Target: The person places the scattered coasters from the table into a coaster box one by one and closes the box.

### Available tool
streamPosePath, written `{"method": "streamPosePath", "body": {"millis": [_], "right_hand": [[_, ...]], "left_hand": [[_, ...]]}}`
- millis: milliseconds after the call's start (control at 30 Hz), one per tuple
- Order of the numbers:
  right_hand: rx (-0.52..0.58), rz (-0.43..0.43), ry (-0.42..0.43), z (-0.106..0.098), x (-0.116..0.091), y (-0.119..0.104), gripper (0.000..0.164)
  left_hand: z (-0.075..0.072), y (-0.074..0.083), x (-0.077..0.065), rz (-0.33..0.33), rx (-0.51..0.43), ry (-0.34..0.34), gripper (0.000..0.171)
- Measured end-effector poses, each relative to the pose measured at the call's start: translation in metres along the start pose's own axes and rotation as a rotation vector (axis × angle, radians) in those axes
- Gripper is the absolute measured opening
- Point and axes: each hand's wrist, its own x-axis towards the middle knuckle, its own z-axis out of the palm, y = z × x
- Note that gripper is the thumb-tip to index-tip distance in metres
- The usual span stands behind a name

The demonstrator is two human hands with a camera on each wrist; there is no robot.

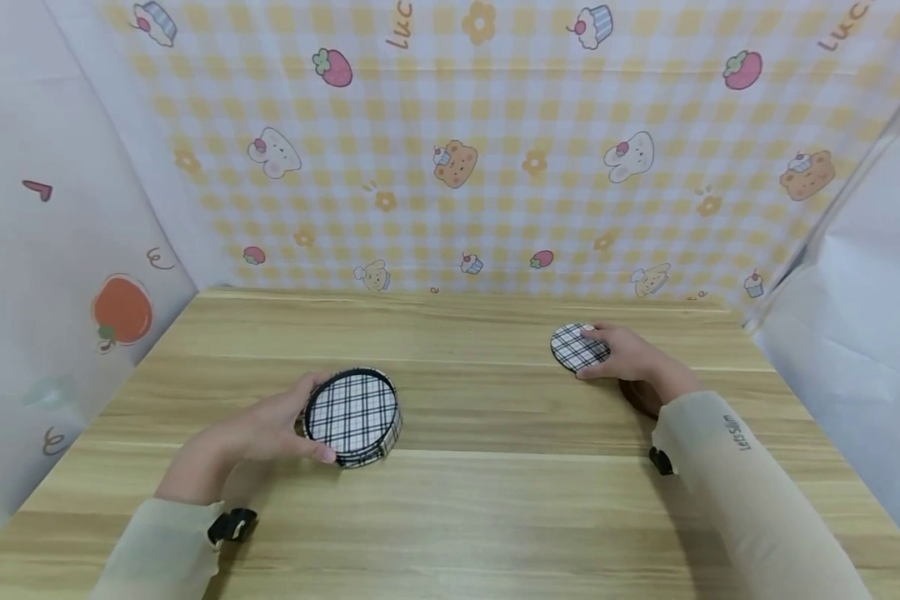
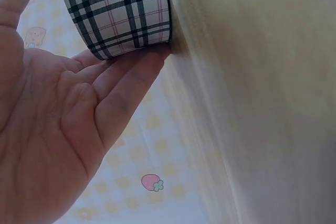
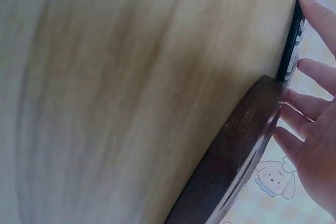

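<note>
My left hand (image 1: pixel 273 425) grips the side of a short round box (image 1: pixel 352 412) covered in black-and-white plaid, with a dark rim around its top. In the left wrist view, the plaid wall of the box (image 2: pixel 118 11) rests against the fingers (image 2: pixel 128 93). Over at the right, my right hand (image 1: pixel 630 354) holds a thin round plaid coaster (image 1: pixel 573 346) near its edges. The right wrist view shows this coaster (image 3: pixel 291 45) edge-on. A brown curved object (image 1: pixel 640 400) lies under the right hand, mostly hidden; its curved side fills the lower right wrist view.
Both things are on a light wood-grain table (image 1: pixel 465 508). A yellow checked cloth (image 1: pixel 390 108) with cartoon prints hangs along the back edge. White sheets (image 1: pixel 37 275) stand at the left and right sides.
</note>
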Motion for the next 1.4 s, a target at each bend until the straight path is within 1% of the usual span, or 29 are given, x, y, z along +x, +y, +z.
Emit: {"method": "streamPosePath", "body": {"millis": [333, 533, 733, 933, 1133, 1400], "right_hand": [[0.010, 0.017, -0.003, -0.004, -0.011, -0.005, 0.084], [0.015, 0.001, 0.008, -0.005, -0.016, -0.010, 0.084], [0.052, -0.015, 0.023, -0.005, -0.020, -0.014, 0.085], [0.048, -0.026, 0.046, -0.005, -0.023, -0.018, 0.084], [0.023, -0.065, 0.080, -0.005, -0.021, -0.025, 0.080], [0.000, -0.152, 0.107, -0.001, -0.014, -0.038, 0.075]], "left_hand": [[0.001, -0.002, 0.001, 0.003, -0.012, -0.002, 0.111], [0.000, -0.003, -0.001, -0.003, -0.010, 0.004, 0.110], [0.001, -0.003, -0.002, -0.007, -0.006, 0.003, 0.111], [0.000, -0.004, -0.001, 0.015, -0.004, 0.003, 0.108], [-0.001, -0.002, 0.000, 0.008, -0.020, -0.008, 0.109], [-0.001, -0.003, 0.001, 0.007, -0.038, -0.013, 0.107]]}}
